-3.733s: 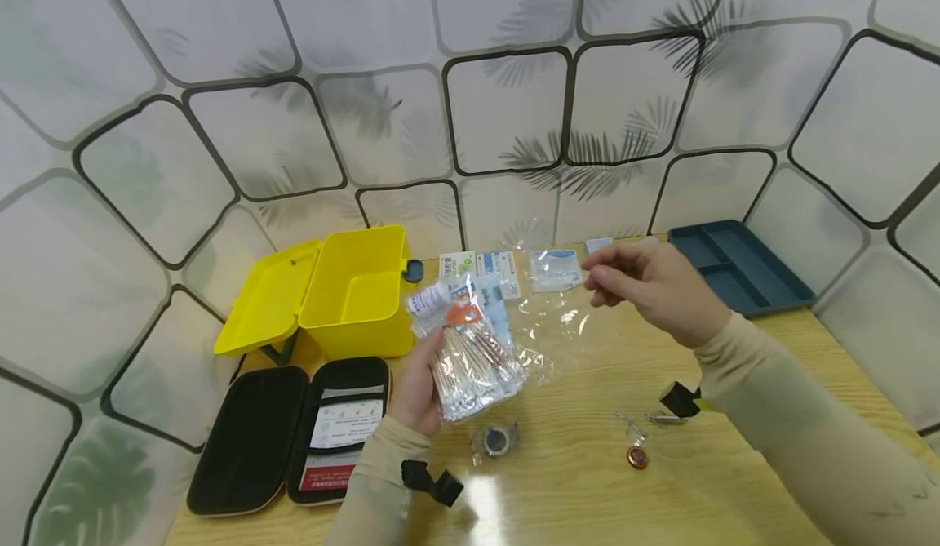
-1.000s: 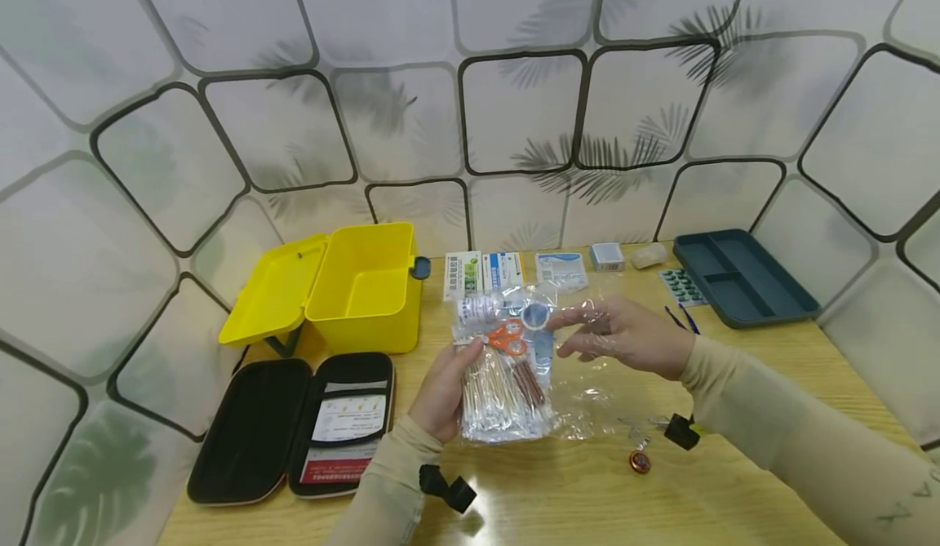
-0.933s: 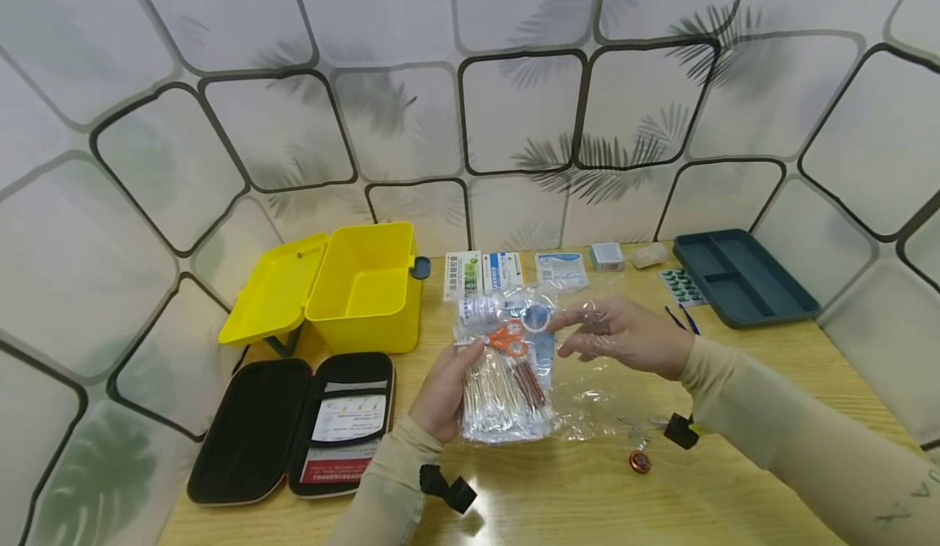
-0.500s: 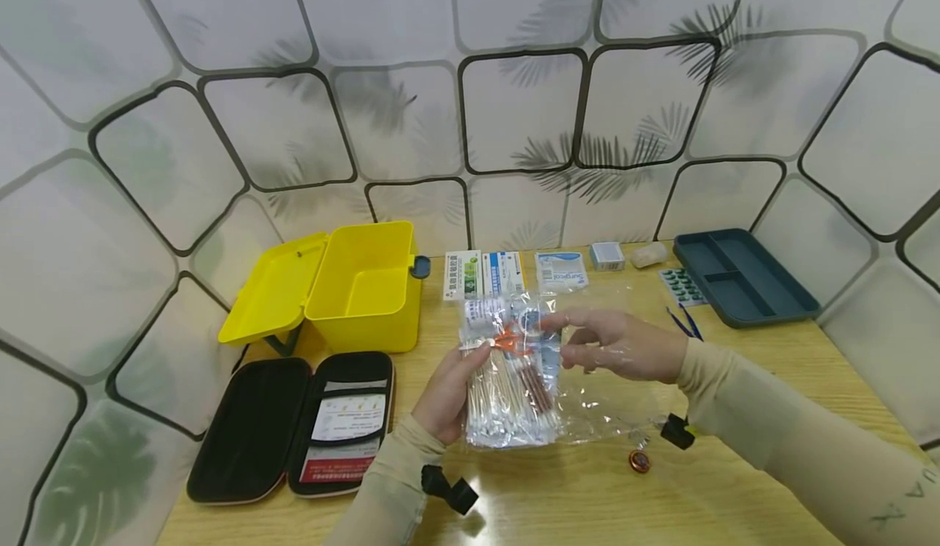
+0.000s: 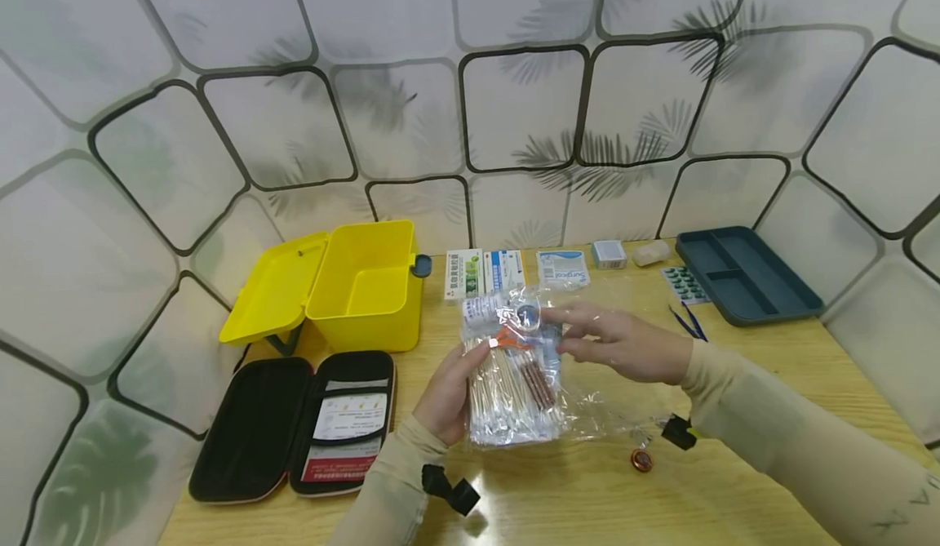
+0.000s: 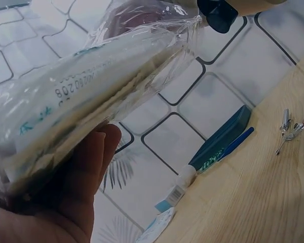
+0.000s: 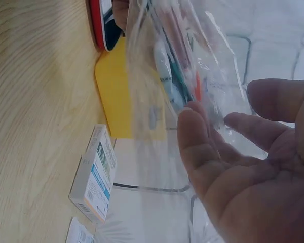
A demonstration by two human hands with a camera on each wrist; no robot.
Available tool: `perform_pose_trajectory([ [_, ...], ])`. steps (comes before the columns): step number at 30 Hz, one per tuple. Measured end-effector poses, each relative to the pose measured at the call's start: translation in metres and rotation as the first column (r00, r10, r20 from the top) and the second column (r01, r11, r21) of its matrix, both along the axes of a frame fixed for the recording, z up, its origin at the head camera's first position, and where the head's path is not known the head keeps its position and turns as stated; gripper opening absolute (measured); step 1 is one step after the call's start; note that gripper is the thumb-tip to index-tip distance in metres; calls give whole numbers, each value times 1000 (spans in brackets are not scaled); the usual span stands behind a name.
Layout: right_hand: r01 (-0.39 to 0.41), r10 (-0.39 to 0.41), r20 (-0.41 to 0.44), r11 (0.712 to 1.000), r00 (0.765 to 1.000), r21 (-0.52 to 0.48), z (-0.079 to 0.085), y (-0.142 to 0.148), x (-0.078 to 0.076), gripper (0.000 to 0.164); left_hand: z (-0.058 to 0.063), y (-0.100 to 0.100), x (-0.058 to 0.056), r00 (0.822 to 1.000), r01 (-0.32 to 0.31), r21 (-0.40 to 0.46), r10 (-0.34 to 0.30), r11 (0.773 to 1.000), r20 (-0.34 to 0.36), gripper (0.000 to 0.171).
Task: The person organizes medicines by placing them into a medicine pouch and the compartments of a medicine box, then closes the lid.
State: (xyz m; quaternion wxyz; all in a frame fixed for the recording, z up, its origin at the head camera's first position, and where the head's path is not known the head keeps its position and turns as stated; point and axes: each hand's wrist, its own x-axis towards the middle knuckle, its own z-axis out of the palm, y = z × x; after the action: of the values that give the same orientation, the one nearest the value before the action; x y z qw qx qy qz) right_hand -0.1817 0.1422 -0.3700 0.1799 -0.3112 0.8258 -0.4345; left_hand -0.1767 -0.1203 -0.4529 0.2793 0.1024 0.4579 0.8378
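Observation:
My left hand (image 5: 446, 395) grips the lower left side of a clear plastic bag (image 5: 514, 428), thumb on top. Inside it are cotton swabs (image 5: 494, 391), orange-handled scissors (image 5: 507, 340), a white wrapped roll (image 5: 481, 309) and a ring-shaped roll (image 5: 527, 316), perhaps tape. My right hand (image 5: 624, 342) reaches to the bag's open right side, its extended fingertips at the ring-shaped roll, with clear film over part of the fingers. In the right wrist view the fingers (image 7: 195, 134) are loosely bent against the contents. From the left wrist view, the bag's printed underside (image 6: 86, 86) shows.
An open yellow box (image 5: 363, 293) and an open black case (image 5: 345, 423) stand left. Medicine boxes (image 5: 464, 274), a surgical pack (image 5: 562, 268), a small box (image 5: 609, 255) and a blue divided tray (image 5: 749, 277) line the back. Tweezers (image 5: 689, 322) and a red round trinket (image 5: 641, 459) lie right.
The ring-shaped roll has gone from the table into the bag. My right hand has come left to the bag from near the surgical pack. In the last second, only small finger movements show.

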Motion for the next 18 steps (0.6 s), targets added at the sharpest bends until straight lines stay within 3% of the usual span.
perform_pose_trajectory([
  [7, 1, -2, -21, 1000, 1000, -28, 10, 9, -1, 39, 1, -1, -2, 1000, -2, 12, 2, 1000, 23, 52],
  [13, 71, -71, 24, 997, 997, -23, 14, 11, 0, 34, 2, -1, -1, 999, -22, 12, 22, 1000, 33, 53],
  [18, 35, -34, 34, 999, 999, -33, 10, 9, 1, 34, 3, 0, 1, 1000, 6, 32, -6, 999, 23, 54],
])
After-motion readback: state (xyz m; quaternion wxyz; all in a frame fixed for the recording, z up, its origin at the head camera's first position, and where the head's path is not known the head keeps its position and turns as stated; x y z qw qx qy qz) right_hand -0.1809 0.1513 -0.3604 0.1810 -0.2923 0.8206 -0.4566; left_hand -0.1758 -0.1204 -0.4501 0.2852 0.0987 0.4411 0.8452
